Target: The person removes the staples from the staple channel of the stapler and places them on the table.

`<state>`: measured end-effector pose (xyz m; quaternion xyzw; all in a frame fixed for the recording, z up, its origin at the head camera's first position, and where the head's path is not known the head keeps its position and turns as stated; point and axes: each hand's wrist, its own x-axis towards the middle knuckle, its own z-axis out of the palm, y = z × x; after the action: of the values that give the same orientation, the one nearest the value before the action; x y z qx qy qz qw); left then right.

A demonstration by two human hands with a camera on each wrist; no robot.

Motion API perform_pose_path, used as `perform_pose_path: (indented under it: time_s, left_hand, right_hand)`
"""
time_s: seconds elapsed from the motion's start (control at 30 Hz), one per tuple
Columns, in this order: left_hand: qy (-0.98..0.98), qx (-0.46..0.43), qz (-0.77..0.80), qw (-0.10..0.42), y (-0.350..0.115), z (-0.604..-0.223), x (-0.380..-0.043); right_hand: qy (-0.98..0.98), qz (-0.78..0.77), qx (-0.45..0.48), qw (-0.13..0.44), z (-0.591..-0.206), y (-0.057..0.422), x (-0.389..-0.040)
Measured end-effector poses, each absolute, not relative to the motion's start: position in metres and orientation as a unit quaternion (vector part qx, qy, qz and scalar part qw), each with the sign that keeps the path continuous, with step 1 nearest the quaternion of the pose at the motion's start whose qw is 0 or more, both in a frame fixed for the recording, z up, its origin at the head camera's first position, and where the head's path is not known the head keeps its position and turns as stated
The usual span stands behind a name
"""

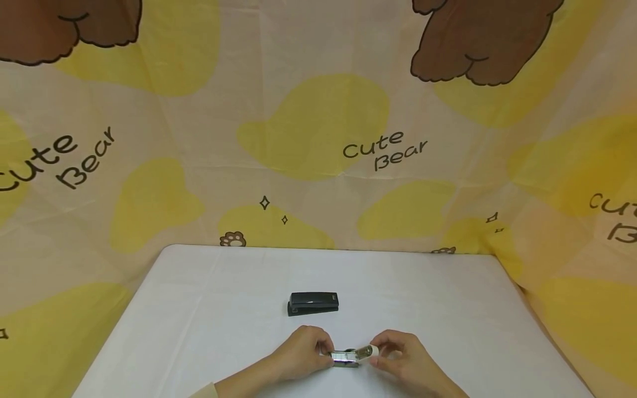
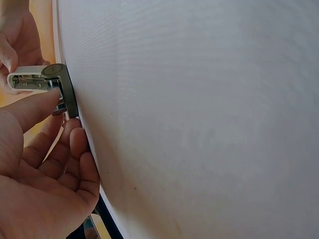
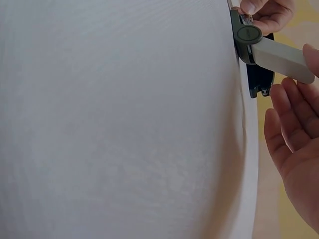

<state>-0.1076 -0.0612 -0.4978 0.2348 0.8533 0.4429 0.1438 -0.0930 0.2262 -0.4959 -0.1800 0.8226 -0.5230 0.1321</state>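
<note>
A small stapler [image 1: 343, 357] with a dark green base and a white top arm is swung wide apart at its hinge, baring its metal inside. My left hand [image 1: 302, 354] pinches the metal end between thumb and finger. On the other side, my right hand [image 1: 408, 356] grips the tip of the white arm [image 3: 281, 59], which tilts up from the table. The round green hinge [image 2: 53, 70] shows in the left wrist view. Whether staples lie inside is too small to tell.
A black stapler [image 1: 313, 301] lies closed on the white table [image 1: 224, 309], just beyond the hands. Behind the table hangs a cloth [image 1: 308, 127] printed with bears and lettering.
</note>
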Motion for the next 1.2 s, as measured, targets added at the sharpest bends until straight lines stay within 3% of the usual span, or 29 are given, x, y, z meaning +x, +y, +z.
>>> perform_pose_path:
  time_s: [1.2]
  left_hand:
    - [0.857, 0.237, 0.435, 0.143, -0.06, -0.4985, -0.1086]
  right_hand:
    - [0.814, -0.544, -0.162, 0.123, -0.5009, 0.236, -0.0911]
